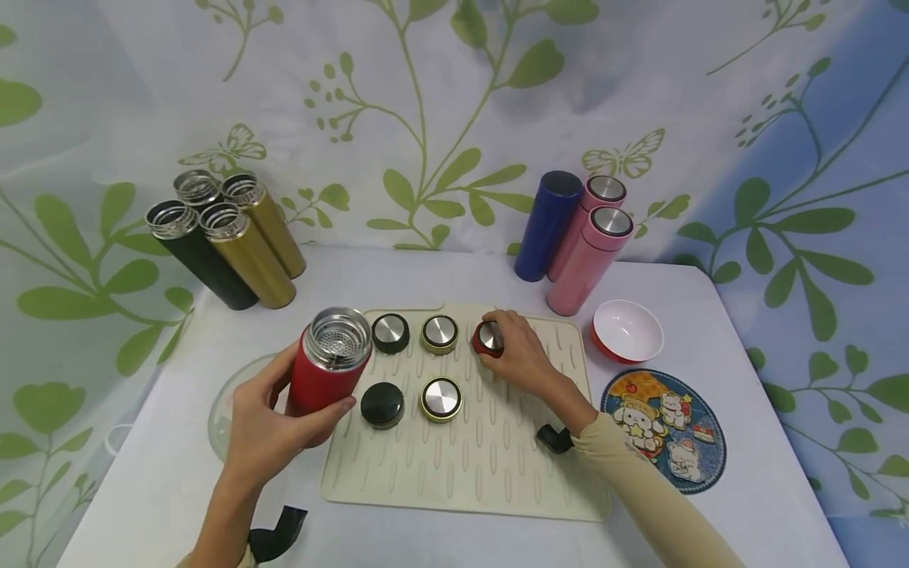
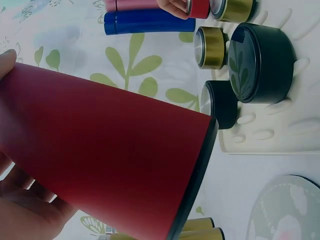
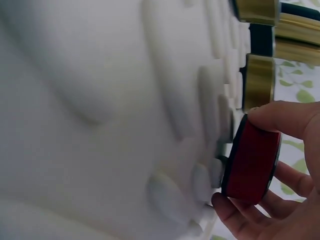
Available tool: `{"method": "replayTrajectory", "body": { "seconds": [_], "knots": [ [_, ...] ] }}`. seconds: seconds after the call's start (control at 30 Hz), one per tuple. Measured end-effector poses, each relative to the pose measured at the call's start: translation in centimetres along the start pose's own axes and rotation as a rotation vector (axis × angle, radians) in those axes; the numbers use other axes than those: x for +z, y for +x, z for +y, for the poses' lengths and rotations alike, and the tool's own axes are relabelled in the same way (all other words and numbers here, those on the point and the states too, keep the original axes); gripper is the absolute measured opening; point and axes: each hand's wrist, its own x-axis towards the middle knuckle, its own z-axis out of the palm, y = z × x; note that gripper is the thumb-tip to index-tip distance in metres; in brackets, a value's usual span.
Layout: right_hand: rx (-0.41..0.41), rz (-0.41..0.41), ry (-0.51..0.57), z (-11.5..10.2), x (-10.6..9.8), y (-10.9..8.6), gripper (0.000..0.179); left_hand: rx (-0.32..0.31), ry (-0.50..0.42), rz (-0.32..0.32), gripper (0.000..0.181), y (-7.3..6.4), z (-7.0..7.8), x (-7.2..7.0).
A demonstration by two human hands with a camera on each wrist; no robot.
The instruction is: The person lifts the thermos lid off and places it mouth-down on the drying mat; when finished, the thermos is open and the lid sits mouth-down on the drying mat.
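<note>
Our left hand (image 1: 263,430) wrapped the red bottle (image 1: 318,388) near the left edge of the mat (image 1: 483,473); our right hand (image 1: 521,359) pinched the red lid (image 3: 252,167) at the mat's far side. We counted four other lids (image 1: 441,398) on it, four lidless bottles (image 1: 252,256) beyond its left corner, one mostly hidden, and three capped bottles (image 1: 588,260) beyond its right. Marks on the coaster (image 1: 712,457), right of the mat, were too small to read.

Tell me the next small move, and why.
Probably bring the red lid over toward the red bottle: the right hand grips that lid, while the left hand holds the bottle uncapped, and their colours match.
</note>
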Motion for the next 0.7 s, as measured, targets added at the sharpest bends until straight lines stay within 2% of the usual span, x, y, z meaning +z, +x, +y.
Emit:
{"method": "replayTrajectory", "body": {
  "seconds": [0.27, 0.47, 0.57, 0.7],
  "knots": [
    [-0.005, 0.034, -0.045, 0.4, 0.6, 0.4, 0.059, -0.011, -0.034, 0.016, 0.086, 0.2, 0.1, 0.3],
    [0.026, -0.01, -0.043, 0.3, 0.5, 0.4, 0.07, -0.022, -0.036, 0.012, 0.086, 0.1, -0.2, 0.3],
    [0.05, -0.024, -0.043, 0.2, 0.1, -0.2, 0.081, -0.028, -0.024, 0.01, 0.087, 0.1, -0.3, 0.3],
    [0.088, -0.022, -0.056, 0.0, -0.9, -1.7, 0.086, -0.047, 0.006, 0.005, 0.085, 0.1, -0.4, 0.1]
  ]
}}
